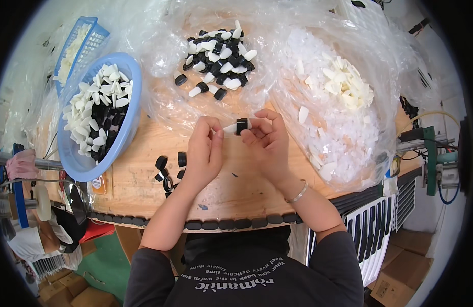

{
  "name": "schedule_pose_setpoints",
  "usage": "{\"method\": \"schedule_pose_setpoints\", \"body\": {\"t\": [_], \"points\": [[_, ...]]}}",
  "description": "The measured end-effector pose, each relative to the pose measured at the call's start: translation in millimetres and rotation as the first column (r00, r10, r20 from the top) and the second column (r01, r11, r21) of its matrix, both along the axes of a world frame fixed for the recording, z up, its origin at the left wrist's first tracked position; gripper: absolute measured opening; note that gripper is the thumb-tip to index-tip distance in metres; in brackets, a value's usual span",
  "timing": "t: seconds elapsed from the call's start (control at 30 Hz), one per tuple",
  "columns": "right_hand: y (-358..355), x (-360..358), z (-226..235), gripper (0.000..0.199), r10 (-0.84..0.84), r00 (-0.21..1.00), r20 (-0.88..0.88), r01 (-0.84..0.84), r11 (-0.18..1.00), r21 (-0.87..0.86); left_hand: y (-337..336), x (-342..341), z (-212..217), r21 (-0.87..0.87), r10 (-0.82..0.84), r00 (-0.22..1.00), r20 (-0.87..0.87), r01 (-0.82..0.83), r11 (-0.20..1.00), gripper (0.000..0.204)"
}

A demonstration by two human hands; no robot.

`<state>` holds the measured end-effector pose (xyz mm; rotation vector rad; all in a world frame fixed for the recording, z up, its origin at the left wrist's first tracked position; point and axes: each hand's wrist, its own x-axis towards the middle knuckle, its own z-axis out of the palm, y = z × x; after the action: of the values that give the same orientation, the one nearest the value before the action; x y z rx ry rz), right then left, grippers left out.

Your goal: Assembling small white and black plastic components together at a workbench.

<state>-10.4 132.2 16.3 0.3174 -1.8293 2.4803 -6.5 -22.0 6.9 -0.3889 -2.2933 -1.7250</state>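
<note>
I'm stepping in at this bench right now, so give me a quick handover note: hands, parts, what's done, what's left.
Left hand and right hand: both pinch one small white plastic piece with a black ring on it, held above the wooden table.
Parts: loose black rings lie by the left hand; plain white plastic pieces sit in the clear bag on the right.
Done: ringed black-and-white pieces are piled on the plastic sheet ahead and in the round blue plastic basin on the left.
Left: the loose rings and the many plain white pieces are still unjoined.
</note>
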Motion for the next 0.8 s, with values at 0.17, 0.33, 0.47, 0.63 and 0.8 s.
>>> {"method": "schedule_pose_setpoints", "body": {"t": [0.17,0.33,0.47,0.63,0.8], "points": [[6,1,-4,0.049,0.041,0.999,0.028,-0.043,0.996,0.076,5,0,3,0.238,-0.093,0.991,0.101,0.067,0.969,0.007],[13,0,5,0.033,0.064,0.958,-0.278,0.079,0.878,0.472,-4,2,2,0.343,-0.194,0.954,0.228,0.108,0.933,0.011],[14,3,13,0.025,0.033,0.950,-0.311,0.129,0.864,0.486,5,3,15,0.451,-0.194,0.949,0.247,0.065,0.890,0.008],[19,0,14,0.018,0.084,0.966,-0.245,0.048,0.871,0.488,-8,-3,17,-0.069,-0.111,0.993,-0.045,0.108,0.992,0.010],[19,1,20,0.016,0.110,0.944,-0.312,0.089,0.822,0.562,-8,-2,24,-0.254,-0.131,0.990,-0.057,0.112,0.961,0.012]]}}
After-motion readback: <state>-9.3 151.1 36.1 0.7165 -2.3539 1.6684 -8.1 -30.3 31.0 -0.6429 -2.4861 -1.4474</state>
